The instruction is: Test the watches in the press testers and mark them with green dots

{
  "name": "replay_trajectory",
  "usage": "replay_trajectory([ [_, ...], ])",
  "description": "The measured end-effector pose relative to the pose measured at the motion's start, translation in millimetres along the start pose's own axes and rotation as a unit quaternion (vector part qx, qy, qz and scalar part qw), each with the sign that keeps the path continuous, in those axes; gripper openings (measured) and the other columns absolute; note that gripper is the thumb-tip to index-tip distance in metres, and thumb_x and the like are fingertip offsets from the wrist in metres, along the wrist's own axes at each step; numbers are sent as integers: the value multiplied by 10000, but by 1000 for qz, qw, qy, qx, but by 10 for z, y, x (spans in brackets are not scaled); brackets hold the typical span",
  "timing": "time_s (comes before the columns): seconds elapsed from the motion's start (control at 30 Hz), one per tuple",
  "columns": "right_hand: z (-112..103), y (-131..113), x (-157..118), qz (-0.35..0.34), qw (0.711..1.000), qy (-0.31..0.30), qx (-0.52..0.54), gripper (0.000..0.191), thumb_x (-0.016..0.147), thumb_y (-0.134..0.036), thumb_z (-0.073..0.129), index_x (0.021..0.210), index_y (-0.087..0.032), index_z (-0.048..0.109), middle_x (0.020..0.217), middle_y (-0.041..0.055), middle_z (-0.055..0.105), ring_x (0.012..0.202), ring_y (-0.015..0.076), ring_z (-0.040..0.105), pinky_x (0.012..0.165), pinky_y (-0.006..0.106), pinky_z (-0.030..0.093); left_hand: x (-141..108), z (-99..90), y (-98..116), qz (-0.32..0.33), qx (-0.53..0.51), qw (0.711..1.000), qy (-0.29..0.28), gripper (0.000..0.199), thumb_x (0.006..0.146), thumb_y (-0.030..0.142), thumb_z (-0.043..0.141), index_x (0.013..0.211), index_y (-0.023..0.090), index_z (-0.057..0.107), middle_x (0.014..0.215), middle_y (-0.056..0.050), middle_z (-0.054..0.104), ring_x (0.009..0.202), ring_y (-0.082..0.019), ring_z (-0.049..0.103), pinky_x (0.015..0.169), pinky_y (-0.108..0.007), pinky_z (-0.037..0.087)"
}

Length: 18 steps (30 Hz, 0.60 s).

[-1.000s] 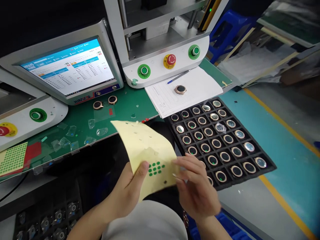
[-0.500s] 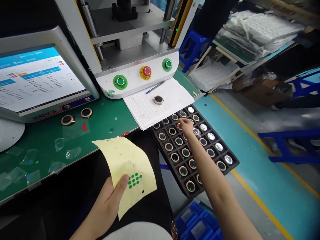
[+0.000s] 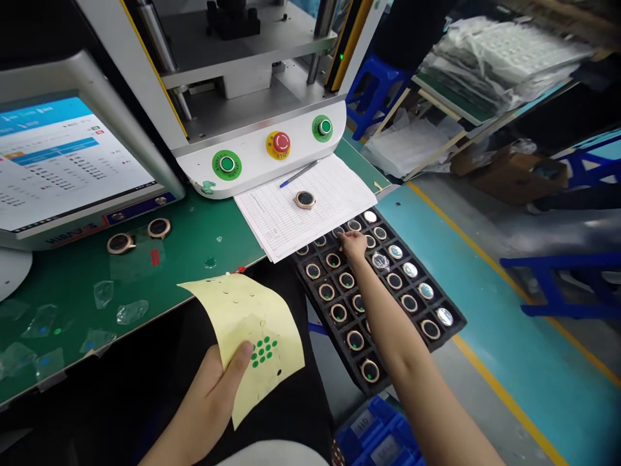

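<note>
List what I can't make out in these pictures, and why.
All in the head view:
Whether the right hand grips anything: its own fingers hide that.
Some slots of the black tray: hidden behind the right forearm.
Part of the yellow sheet: covered by the left hand.
Text on the screen: too small, and the left edge cuts the screen off.

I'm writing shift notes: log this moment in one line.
left hand: grips yellow sticker sheet; right hand: at watch cases in black compartment tray; contact: unclear
</note>
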State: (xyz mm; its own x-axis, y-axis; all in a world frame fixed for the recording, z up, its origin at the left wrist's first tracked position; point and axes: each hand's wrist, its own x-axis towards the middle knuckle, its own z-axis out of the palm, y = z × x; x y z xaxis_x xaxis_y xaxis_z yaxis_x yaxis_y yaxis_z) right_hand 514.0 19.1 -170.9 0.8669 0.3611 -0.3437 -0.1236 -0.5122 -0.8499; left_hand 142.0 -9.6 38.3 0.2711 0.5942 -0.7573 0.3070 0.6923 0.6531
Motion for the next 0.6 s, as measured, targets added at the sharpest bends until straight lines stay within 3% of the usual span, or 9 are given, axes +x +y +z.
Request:
replay_trajectory([
  [0.13, -58, -227, -572, -76, 993, 7, 91, 234, 949, -364, 554, 935, -135, 597, 777, -16, 591, 581, 80, 549, 525, 217, 485, -156, 0, 31, 43, -13, 999, -14, 452, 756, 536, 710, 945, 127, 746, 947, -103, 756, 917, -303, 686, 651, -284, 535],
  [0.23, -219, -361, -1395, -159, 974, -19, 163, 302, 953, -374, 494, 734, -173, 548, 622, -52, 499, 489, 73, 468, 475, 214, 425, -259, -4, 16, 73, -38, 997, -2, 482, 742, 567, 709, 942, 132, 762, 998, -103, 754, 924, -302, 688, 616, -268, 532],
  [0.3, -380, -457, -2035, -219, 956, -53, 188, 240, 862, -334, 623, 682, -189, 559, 652, -30, 556, 597, 108, 553, 565, 250, 478, -328, 4, -7, 92, -47, 995, 0, 488, 749, 565, 704, 978, 137, 758, 1031, -102, 750, 947, -302, 685, 655, -275, 547],
  [0.33, -457, -510, -2339, -268, 941, -86, 187, 164, 817, -266, 676, 693, -190, 598, 707, -8, 611, 699, 138, 604, 655, 283, 509, -366, 11, -19, 100, -48, 994, -1, 487, 756, 558, 701, 1000, 139, 754, 1041, -101, 747, 954, -299, 684, 682, -279, 553],
  [0.37, -523, -564, -2609, -385, 900, -138, 153, 56, 822, -173, 655, 770, -188, 640, 791, 22, 652, 793, 164, 627, 722, 319, 520, -404, 19, -30, 110, -47, 993, -3, 483, 764, 550, 698, 1018, 142, 750, 1046, -100, 746, 958, -295, 683, 706, -283, 556],
  [0.4, -576, -614, -2836, -470, 859, -167, 117, 95, 804, -92, 652, 842, -179, 659, 863, 46, 672, 855, 178, 630, 761, 338, 524, -443, 26, -40, 119, -45, 992, -5, 476, 769, 541, 697, 1026, 144, 748, 1043, -98, 746, 956, -291, 682, 725, -285, 556],
  [0.47, -637, -683, -3137, -569, 795, -195, 75, 225, 792, 9, 630, 946, -154, 656, 945, 83, 685, 927, 195, 624, 784, 354, 535, -516, 31, -59, 131, -42, 990, -16, 456, 777, 528, 696, 1016, 143, 750, 1006, -96, 750, 922, -279, 684, 727, -283, 554],
  [0.5, -651, -698, -3216, -585, 784, -195, 70, 254, 789, 33, 628, 967, -148, 649, 952, 89, 688, 931, 197, 623, 774, 356, 541, -546, 29, -71, 131, -41, 990, -26, 445, 785, 523, 689, 1004, 141, 751, 967, -94, 752, 888, -270, 686, 713, -280, 552],
  [0.6, -656, -670, -3281, -581, 790, -180, 75, 274, 795, 44, 638, 979, -158, 648, 928, 80, 702, 893, 199, 631, 731, 369, 544, -609, 0, -123, 137, -22, 988, -63, 413, 835, 512, 633, 931, 128, 752, 769, -75, 724, 709, -217, 664, 618, -263, 531],
])
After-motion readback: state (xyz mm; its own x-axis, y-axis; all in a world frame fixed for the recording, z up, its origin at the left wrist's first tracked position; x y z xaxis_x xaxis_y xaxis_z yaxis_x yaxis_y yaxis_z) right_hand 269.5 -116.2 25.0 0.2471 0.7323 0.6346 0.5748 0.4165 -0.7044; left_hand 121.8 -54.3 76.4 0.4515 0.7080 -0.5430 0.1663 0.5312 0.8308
